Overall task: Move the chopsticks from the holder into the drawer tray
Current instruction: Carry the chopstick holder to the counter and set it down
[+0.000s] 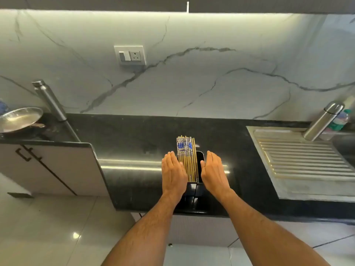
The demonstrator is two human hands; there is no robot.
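black polished stone countertop runs across a kitchen, backed by a white marble-look wall with grey veins and a white switch-and-socket plate. at the left end sit a steel frying pan and a slim steel bottle; at the right, a ribbed steel drainboard with a steel flask and a green-labelled plastic bottle behind it — its label is too blurred to read. pale glossy floor tiles show below.

the chopsticks stand bundled in the left compartment of a black two-part holder near the counter's front edge, long axis upright, the blue-and-white patterned ends upward — the pattern carries no legible writing. the right compartment looks dark.

left hand and right hand flank the holder, fingers straight and together, palms facing inward against its sides, grasping nothing.
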